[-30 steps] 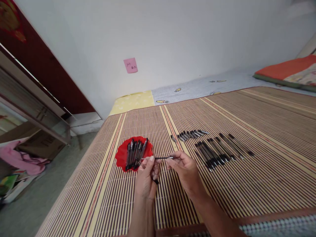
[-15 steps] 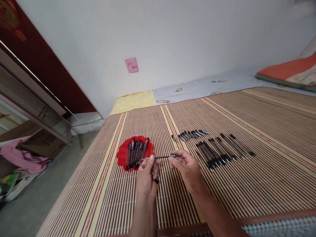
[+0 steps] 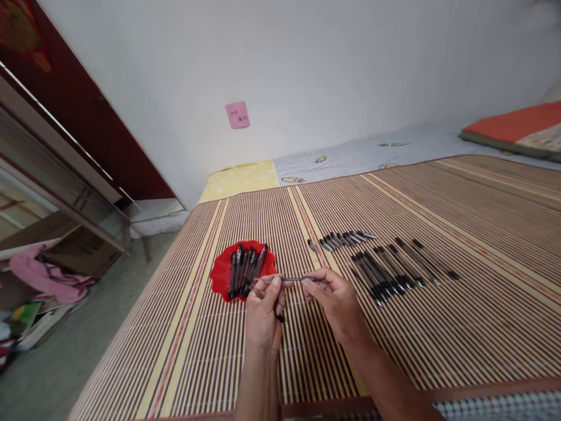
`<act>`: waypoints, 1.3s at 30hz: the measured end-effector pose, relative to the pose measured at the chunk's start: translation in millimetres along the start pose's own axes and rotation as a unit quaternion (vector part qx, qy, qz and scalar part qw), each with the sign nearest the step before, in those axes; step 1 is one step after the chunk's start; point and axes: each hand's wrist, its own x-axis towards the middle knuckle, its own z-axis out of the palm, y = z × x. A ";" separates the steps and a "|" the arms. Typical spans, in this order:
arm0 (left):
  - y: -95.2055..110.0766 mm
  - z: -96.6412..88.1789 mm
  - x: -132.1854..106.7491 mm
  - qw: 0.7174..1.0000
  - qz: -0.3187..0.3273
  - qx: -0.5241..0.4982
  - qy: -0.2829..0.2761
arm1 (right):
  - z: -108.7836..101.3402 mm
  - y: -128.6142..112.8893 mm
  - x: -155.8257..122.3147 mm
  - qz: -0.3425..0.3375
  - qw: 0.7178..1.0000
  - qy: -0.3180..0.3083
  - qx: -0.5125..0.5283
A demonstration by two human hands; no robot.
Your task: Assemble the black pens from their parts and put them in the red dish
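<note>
The left hand (image 3: pixel 263 313) pinches a thin rod (image 3: pixel 292 279) between thumb and fingers, and the right hand (image 3: pixel 335 298) pinches its other end; a dark piece (image 3: pixel 280 318) juts from under the left fingers. Since half a second ago the left fingers have shifted along and less rod shows between the hands, so the rod seems to be in mid-handling. It looks slim, dark and level. Nearby, pens (image 3: pixel 245 272) lie in a red dish (image 3: pixel 214 275); barrels (image 3: pixel 377 275) and short silver-and-black pieces (image 3: pixel 346 238) lie on the striped mat (image 3: pixel 210 362).
</note>
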 end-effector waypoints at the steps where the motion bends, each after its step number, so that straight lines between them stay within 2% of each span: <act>1: 0.2 -0.2 -0.1 1.000 0.001 0.001 -0.002 | -0.6 0.3 0.4 0.002 1.000 -0.001 0.000; 8: -0.8 -2.9 2.1 1.000 -0.003 0.008 0.015 | 1.1 2.7 -1.4 0.060 0.994 -0.034 0.086; 11: -0.5 -0.7 1.1 1.000 -0.010 -0.007 0.020 | 3.7 4.6 -2.4 0.064 0.993 -0.034 0.098; 16: 6.9 2.1 0.0 0.990 -0.052 -0.125 0.024 | 2.2 7.0 1.3 0.069 0.988 0.025 0.137; 20: 20.6 -10.4 6.6 0.976 -0.053 -0.209 0.041 | -4.2 3.4 3.8 0.068 0.983 0.066 0.155; 25: 35.9 -34.0 16.1 0.956 -0.009 -0.279 0.091 | -4.5 2.5 -3.1 0.070 0.991 0.018 0.109; 29: 40.8 -42.8 18.1 0.935 0.001 -0.335 0.120 | -1.5 6.1 -10.0 0.057 0.996 -0.028 0.065; 39: 38.7 -51.0 20.0 0.947 0.033 -0.305 0.098 | 6.2 -1.0 -16.0 0.040 0.997 -0.055 0.038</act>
